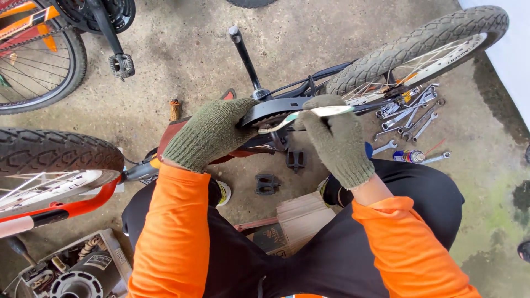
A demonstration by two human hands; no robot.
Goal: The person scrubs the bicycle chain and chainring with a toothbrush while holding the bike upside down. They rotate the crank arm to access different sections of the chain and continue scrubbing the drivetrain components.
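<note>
Both forearms, in orange sleeves, reach forward from the knees over an upturned bicycle lying on the concrete floor (pixel 182 44). The left hand (pixel 212 132), in an olive knit glove, bends at the wrist and lies palm-down on the black chain guard (pixel 273 107) — its grip closed loosely over the guard's near edge by the chainring. The right hand (pixel 337 138), gloved alike, is raised beside it with the fingers curled shut around a pale flat tool (pixel 309 114); the tool's tip points left and touches the guard's rim. The crank arm (pixel 245 58) juts away above both hands. Spanners (pixel 411 113) lie scattered on the floor near the rear wheel (pixel 419 47) — well right of the hands.
</note>
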